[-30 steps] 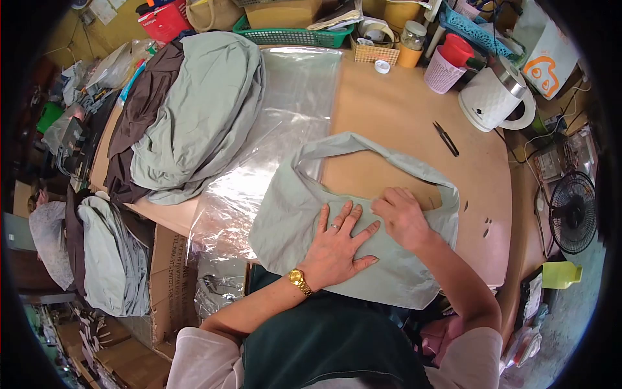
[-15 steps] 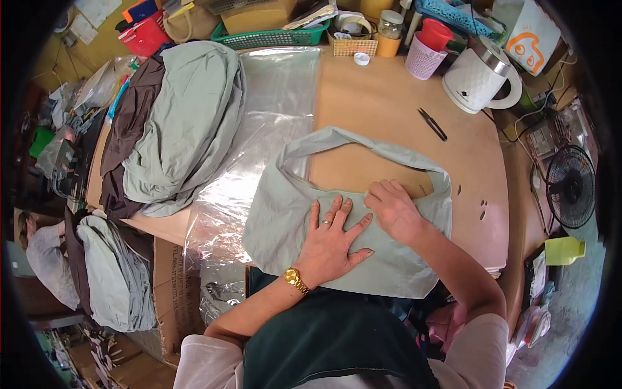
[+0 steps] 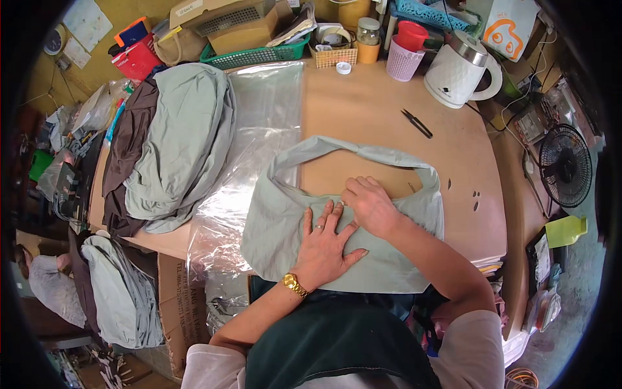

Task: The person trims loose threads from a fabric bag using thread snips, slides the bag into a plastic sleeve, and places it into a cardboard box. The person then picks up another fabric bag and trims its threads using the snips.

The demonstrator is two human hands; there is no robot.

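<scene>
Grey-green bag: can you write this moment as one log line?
bag: on table, overlapping plastic sheet | left hand: spread on bag | right hand: curled at bag's opening

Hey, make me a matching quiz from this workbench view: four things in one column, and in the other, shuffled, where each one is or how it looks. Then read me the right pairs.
Column one:
1. Left hand
2. Right hand
3. Snips
4. Kettle

Column two:
A. Black, lying on the bare tan tabletop
B. Curled at the upper edge of the grey-green bag
C. White, near the table's far right corner
D. Spread flat on the bag's front

Pairs: 1-D, 2-B, 3-A, 4-C.
</scene>
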